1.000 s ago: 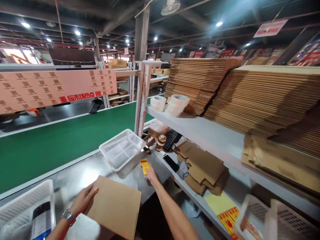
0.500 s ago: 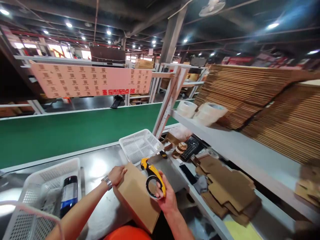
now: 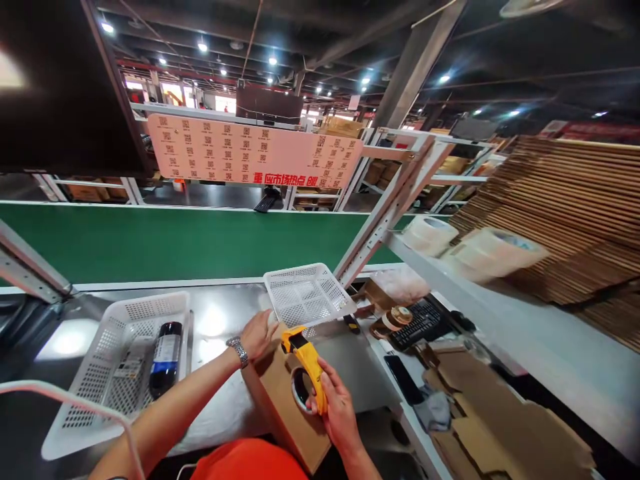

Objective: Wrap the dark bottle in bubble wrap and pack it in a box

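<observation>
A brown cardboard box (image 3: 273,380) stands on the metal bench close to my body. My left hand (image 3: 259,333), with a metal watch at the wrist, grips its far left edge; the fingertips are partly out of sight. In my right hand (image 3: 334,400) is a yellow tape dispenser (image 3: 311,360) with a roll of tape in it. Its head lies at the box's far end, over the top; whether it touches the cardboard is hard to make out. Left of my arm, a white plastic basket (image 3: 100,387) holds a dark bottle with a blue and white label (image 3: 166,357) and a clear packet.
Behind the box sits a white perforated tray (image 3: 280,283). A green conveyor belt (image 3: 225,243) crosses beyond the bench. To the right are a jar (image 3: 397,319), a keyboard (image 3: 423,323), a phone (image 3: 403,379), flattened cartons (image 3: 495,400), and a shelf with tape rolls (image 3: 493,253).
The view has swung left, so the scene sits further right. My right hand has brought the dispenser's head closer to the box's far end, while my left hand stays on the edge.
</observation>
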A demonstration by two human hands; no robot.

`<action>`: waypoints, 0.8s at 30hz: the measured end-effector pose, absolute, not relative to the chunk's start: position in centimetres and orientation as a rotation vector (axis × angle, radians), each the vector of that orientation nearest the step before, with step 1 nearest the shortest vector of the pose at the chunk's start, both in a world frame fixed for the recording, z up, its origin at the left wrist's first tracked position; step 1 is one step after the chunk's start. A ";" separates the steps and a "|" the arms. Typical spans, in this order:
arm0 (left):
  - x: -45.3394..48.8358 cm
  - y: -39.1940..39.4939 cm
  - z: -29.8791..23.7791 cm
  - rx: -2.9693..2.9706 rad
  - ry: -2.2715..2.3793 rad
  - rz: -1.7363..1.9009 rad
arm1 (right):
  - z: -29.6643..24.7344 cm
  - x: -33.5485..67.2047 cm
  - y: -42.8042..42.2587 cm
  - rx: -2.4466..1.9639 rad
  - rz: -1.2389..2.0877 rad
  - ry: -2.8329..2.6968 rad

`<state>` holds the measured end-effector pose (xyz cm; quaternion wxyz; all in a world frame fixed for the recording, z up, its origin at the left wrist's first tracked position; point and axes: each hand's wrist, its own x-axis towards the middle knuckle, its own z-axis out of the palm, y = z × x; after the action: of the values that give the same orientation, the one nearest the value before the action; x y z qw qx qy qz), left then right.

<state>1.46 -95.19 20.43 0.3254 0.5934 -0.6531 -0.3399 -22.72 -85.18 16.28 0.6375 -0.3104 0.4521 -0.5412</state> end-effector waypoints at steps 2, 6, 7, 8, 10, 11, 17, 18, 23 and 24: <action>0.7 -94.8 21.3 1.552 -1.592 -0.950 | 15.9 -22.8 -85.0 -0.731 -1.229 1.019; -0.1 -94.1 22.3 1.480 -1.159 -1.736 | 15.8 -23.0 -84.6 -0.812 -1.185 1.031; -0.1 -94.0 22.4 1.436 -1.063 -1.877 | 16.0 -23.0 -84.5 -0.830 -1.169 1.036; -0.1 -93.9 22.4 1.397 -0.995 -1.950 | 16.1 -22.9 -84.3 -0.843 -1.157 1.039; 0.1 -93.8 22.2 1.362 -0.924 -1.967 | 16.2 -22.6 -84.1 -0.850 -1.156 1.046; 0.1 -93.8 22.1 1.366 -0.910 -1.960 | 16.2 -22.5 -83.9 -0.848 -1.157 1.044; 0.7 -94.5 21.0 1.551 -1.127 -1.743 | 18.9 -22.0 -83.9 -0.936 -1.127 1.047; 1.4 -95.1 20.9 1.590 -1.154 -1.654 | 19.8 -22.3 -84.0 -0.970 -1.125 1.069; 7.2 -99.2 20.7 1.790 -1.264 -1.094 | 22.3 -24.1 -83.9 -1.121 -0.978 1.263; 8.0 -99.7 20.4 1.812 -1.276 -1.082 | 22.2 -24.3 -83.8 -1.136 -0.936 1.295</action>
<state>7.97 -99.71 20.39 0.3311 0.6933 -0.4882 -0.4139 -24.27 -83.78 22.22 0.5570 -0.4811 0.5487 -0.3965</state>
